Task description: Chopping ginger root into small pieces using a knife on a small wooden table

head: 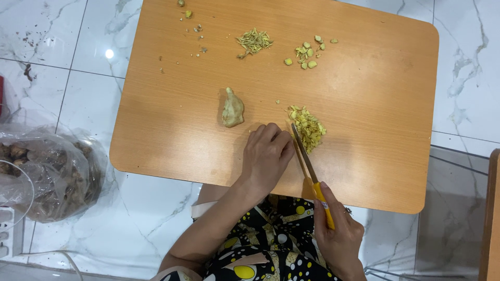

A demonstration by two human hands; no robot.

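White marble floor surrounds the wooden tabletop (364, 104), where the left hand (265, 156) presses curled fingers down beside a pile of chopped ginger (307, 127), light, loose slivers, while the right hand (338, 237) holds the yellow-handled knife (312, 177) in a closed grip.

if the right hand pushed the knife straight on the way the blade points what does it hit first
Most likely the pile of chopped yellow pieces: the knife in the right hand points up-left, its tip at that pile's left edge, close beside the left hand fingertips.
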